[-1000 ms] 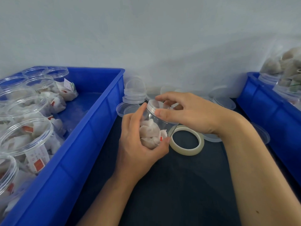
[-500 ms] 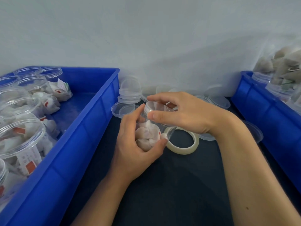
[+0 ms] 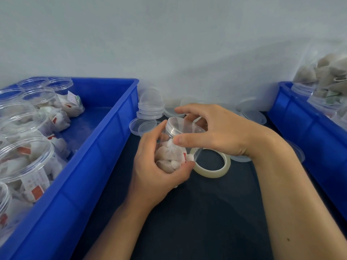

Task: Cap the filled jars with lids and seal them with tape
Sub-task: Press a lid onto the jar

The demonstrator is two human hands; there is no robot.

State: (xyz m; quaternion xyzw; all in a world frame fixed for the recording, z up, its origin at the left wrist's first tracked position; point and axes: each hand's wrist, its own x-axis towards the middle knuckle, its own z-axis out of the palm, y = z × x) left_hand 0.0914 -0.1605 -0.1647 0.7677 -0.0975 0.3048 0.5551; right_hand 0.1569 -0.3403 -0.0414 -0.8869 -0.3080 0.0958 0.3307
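Observation:
A clear plastic jar (image 3: 171, 155) filled with white sachets is tilted above the dark table. My left hand (image 3: 157, 166) grips its body from the left and below. A clear lid (image 3: 183, 126) sits on the jar's mouth, and my right hand (image 3: 212, 132) holds that lid with thumb and fingers curled round its rim. A roll of clear tape (image 3: 212, 168) lies flat on the table just right of the jar, partly under my right wrist. Spare clear lids (image 3: 150, 109) are stacked by the wall behind the jar.
A blue crate (image 3: 105, 147) on the left holds several open filled jars (image 3: 24, 158). Another blue crate (image 3: 308, 132) on the right holds more jars (image 3: 326, 91). Loose lids (image 3: 253, 115) lie along the wall. The dark table (image 3: 197, 222) stretches toward me between the crates.
The view has shifted slightly. My right hand has turned a little on the lid, while my left hand keeps its grip on the jar.

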